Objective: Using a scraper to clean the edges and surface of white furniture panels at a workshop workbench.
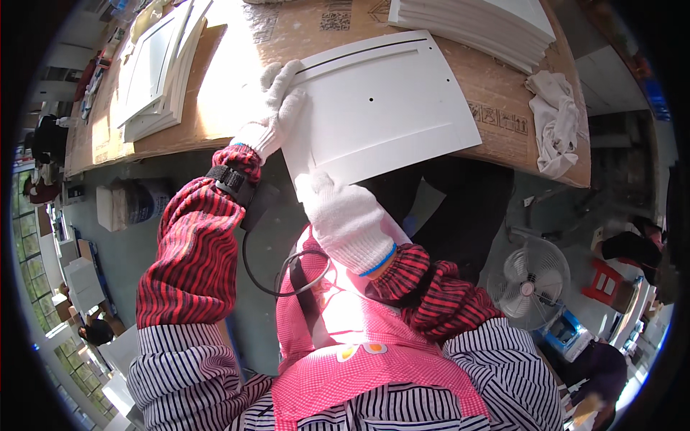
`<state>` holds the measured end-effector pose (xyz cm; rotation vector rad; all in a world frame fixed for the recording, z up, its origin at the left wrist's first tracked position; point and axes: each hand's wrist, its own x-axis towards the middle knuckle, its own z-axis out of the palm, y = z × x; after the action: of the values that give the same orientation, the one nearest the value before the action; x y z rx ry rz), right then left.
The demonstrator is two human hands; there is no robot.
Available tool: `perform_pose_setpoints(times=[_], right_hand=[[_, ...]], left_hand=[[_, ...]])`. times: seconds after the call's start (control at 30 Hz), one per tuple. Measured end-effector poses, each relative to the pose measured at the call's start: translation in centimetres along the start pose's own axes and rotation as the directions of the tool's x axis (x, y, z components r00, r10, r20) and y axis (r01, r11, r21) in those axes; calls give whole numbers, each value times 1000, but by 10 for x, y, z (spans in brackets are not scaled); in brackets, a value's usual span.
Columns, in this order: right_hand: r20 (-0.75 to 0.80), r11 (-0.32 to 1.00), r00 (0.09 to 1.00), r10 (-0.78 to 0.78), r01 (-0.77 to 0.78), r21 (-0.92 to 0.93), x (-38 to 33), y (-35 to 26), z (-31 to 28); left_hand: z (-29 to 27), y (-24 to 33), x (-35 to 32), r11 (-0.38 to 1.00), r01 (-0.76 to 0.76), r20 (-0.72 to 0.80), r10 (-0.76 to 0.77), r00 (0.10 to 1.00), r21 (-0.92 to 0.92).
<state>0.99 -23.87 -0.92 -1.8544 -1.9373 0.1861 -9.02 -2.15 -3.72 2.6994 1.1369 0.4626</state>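
Observation:
A flat white panel (381, 108) with a long dark slot near its far edge and a few small dark holes lies on the cardboard-covered table (503, 108), its near side jutting past the table edge. My left hand (269, 108), in a white knit glove, rests against the panel's left edge with fingers stretched and spread. Bright sunlight washes out part of that glove. At the panel's near left corner, my right hand (345, 219), also gloved, is closed on the near edge. Its fingertips are partly hidden.
Stacked white panels stand at the far right (481, 29) and at the left (154, 72) of the table. A crumpled white cloth (555, 122) hangs over the right edge. A round fan (528, 284) stands at lower right. A dark cable (248, 266) loops near my apron. Other people are in the background.

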Motion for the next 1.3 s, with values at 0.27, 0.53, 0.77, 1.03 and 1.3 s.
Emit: perform_pose_setpoints(times=[0.27,0.53,0.77,1.03,1.3], right_hand=[[-272,835,898,346,-427,-348,-31,213,-108],[-9,981,998,65,-62,182,-19,222,-122],[80,985,989,-124,113,134,-10,230,-129],[152,979,973,-172,152,135,-5,240,-139],[187,950,942,-277,239,200,-7,241,-143]], left_hand=[[13,5,7,990,124,-88,-129,988,-63],[16,-5,5,983,96,-98,-113,989,-158],[7,9,8,949,141,-49,-161,986,-281],[8,2,7,955,152,-54,-171,984,-253],[5,5,5,969,147,-52,-160,986,-199]])
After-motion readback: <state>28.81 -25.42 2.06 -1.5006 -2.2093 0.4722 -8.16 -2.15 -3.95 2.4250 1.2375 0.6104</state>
